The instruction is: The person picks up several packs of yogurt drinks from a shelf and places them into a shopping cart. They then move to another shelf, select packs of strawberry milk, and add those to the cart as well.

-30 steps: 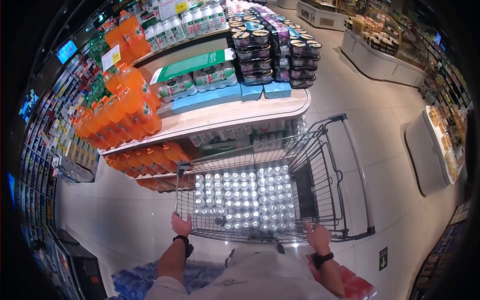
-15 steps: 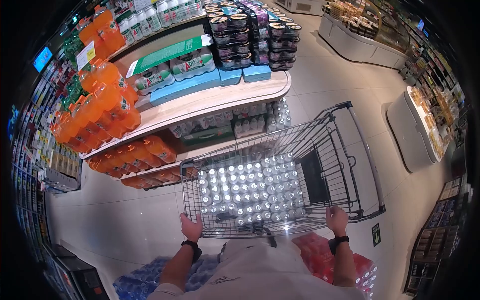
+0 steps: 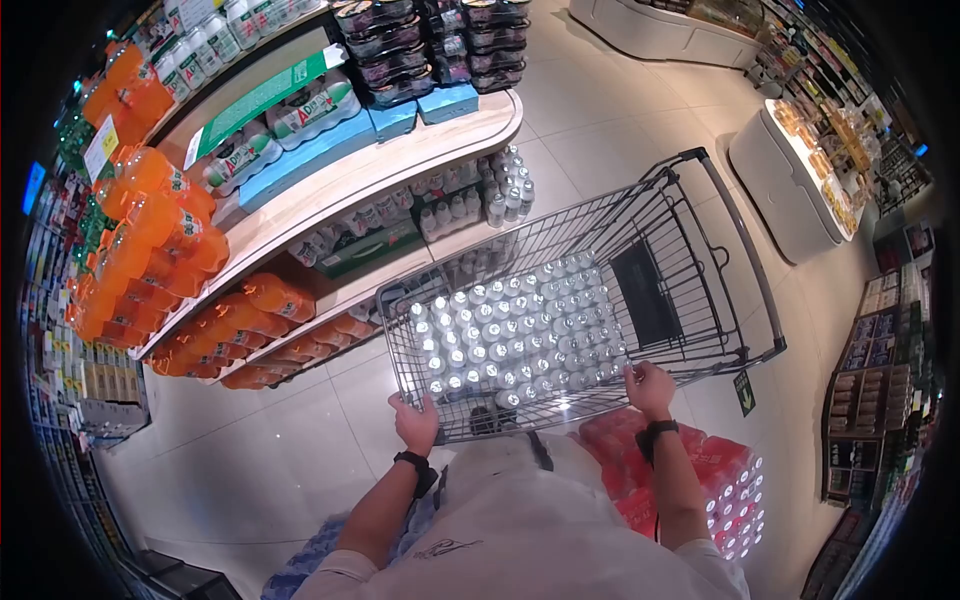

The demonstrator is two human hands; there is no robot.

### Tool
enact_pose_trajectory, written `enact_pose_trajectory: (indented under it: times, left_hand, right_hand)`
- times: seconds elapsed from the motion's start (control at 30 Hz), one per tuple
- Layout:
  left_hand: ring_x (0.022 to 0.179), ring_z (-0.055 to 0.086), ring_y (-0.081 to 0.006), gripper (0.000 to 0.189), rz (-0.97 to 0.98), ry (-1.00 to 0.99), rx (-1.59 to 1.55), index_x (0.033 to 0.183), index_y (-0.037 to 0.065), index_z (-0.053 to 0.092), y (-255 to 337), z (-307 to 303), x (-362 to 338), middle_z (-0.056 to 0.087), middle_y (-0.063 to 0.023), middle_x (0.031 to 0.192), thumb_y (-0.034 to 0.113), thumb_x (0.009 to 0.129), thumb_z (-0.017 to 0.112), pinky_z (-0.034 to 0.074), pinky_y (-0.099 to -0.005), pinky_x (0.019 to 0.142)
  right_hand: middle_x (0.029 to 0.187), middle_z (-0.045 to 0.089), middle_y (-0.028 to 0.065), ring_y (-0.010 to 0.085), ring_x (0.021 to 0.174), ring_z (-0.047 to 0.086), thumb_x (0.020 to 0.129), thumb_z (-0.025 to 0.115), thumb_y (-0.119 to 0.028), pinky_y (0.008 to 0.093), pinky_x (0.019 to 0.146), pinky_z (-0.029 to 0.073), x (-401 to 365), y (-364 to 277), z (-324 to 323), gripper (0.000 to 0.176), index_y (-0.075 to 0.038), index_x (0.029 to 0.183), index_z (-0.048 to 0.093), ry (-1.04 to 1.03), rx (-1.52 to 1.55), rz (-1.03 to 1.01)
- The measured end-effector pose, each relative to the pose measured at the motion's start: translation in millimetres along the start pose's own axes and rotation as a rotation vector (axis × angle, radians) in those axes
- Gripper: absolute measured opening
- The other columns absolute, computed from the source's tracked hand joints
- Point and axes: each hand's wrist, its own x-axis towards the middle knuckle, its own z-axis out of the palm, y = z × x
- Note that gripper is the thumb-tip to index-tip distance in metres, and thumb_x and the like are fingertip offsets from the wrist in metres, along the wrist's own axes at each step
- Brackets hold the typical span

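Note:
A wire shopping cart (image 3: 745, 250) stands sideways in front of me, its handle at the right. Packs of white bottles with shiny silver caps (image 3: 520, 330) fill much of its basket. My left hand (image 3: 415, 422) is closed around the near rim at the basket's left corner. Farther right, my right hand (image 3: 650, 390) grips the same near rim, close to the bottle packs. Both wrists wear dark bands. The fingers of each hand are partly hidden behind the wires.
Beyond the cart is a display shelf (image 3: 390, 170) with orange soda bottles (image 3: 150, 245) and packs of white bottles. Red-wrapped packs (image 3: 690, 465) and blue-wrapped packs (image 3: 310, 555) lie close to my body. A white display case (image 3: 785, 190) stands at the right.
The view has turned, and the shelf and display case have shifted left and up in it. The cart appears more tilted, with both hands still on its near rim.

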Motion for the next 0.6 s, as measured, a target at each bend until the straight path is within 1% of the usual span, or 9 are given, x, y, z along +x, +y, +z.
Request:
enact_pose_trajectory:
  times: [0.03,0.1,0.17,0.27,0.37,0.4,0.6]
  left_hand:
    - [0.088,0.068,-0.0359,0.054,-0.010,-0.012,0.005,0.122,0.000,0.038,4,2,2,0.067,-0.0216,0.103,0.025,0.087,0.070,0.052,-0.0464,0.080]
    - [0.090,0.068,-0.0370,0.052,-0.033,-0.027,0.020,0.122,0.000,0.038,22,13,-3,0.067,-0.0223,0.103,0.025,0.088,0.069,0.052,-0.0465,0.080]
    - [0.091,0.068,-0.0397,0.050,-0.017,-0.025,0.031,0.123,0.000,0.041,33,20,-3,0.068,-0.0239,0.101,0.025,0.088,0.067,0.052,-0.0485,0.081]
    - [0.092,0.067,-0.0416,0.050,0.008,-0.031,0.068,0.124,-0.001,0.043,31,33,8,0.068,-0.0244,0.100,0.025,0.088,0.067,0.051,-0.0507,0.083]
    - [0.093,0.067,-0.0423,0.049,0.022,-0.027,0.084,0.123,-0.001,0.043,52,50,2,0.068,-0.0244,0.099,0.024,0.088,0.067,0.051,-0.0505,0.083]
    - [0.093,0.067,-0.0424,0.048,0.012,-0.052,0.083,0.123,-0.001,0.043,60,55,0,0.068,-0.0247,0.099,0.023,0.088,0.067,0.051,-0.0501,0.083]
    - [0.090,0.068,-0.0422,0.046,0.045,-0.018,0.095,0.119,-0.001,0.044,128,97,-30,0.068,-0.0236,0.096,0.020,0.086,0.069,0.052,-0.0499,0.081]
  right_hand:
    - [0.067,0.069,0.0082,0.0315,0.066,0.068,0.084,0.070,-0.039,0.0419,0.060,0.052,1,3,0,0.032,-0.010,0.071,0.068,-0.043,-0.022,0.028]
    - [0.067,0.068,0.0114,0.0338,0.064,0.068,0.083,0.069,-0.040,0.0439,0.059,0.053,7,21,1,0.032,-0.009,0.072,0.069,-0.010,-0.004,0.010]
    - [0.066,0.068,0.0105,0.0332,0.066,0.068,0.081,0.070,-0.039,0.0436,0.060,0.054,13,28,1,0.030,-0.010,0.073,0.070,-0.018,-0.035,0.039]
    - [0.069,0.070,0.0090,0.0315,0.068,0.069,0.081,0.070,-0.039,0.0429,0.062,0.054,23,27,3,0.029,-0.011,0.075,0.071,-0.033,-0.064,0.065]
    - [0.070,0.070,0.0080,0.0307,0.069,0.069,0.081,0.070,-0.039,0.0425,0.064,0.054,42,42,-1,0.029,-0.011,0.075,0.071,-0.065,-0.073,0.113]
    - [0.069,0.070,0.0083,0.0311,0.069,0.069,0.081,0.070,-0.038,0.0426,0.064,0.054,50,51,-2,0.028,-0.011,0.076,0.072,-0.066,-0.068,0.105]
    - [0.068,0.069,0.0102,0.0328,0.067,0.068,0.082,0.068,-0.033,0.0436,0.063,0.054,98,114,-28,0.025,-0.010,0.073,0.070,-0.078,-0.059,0.123]
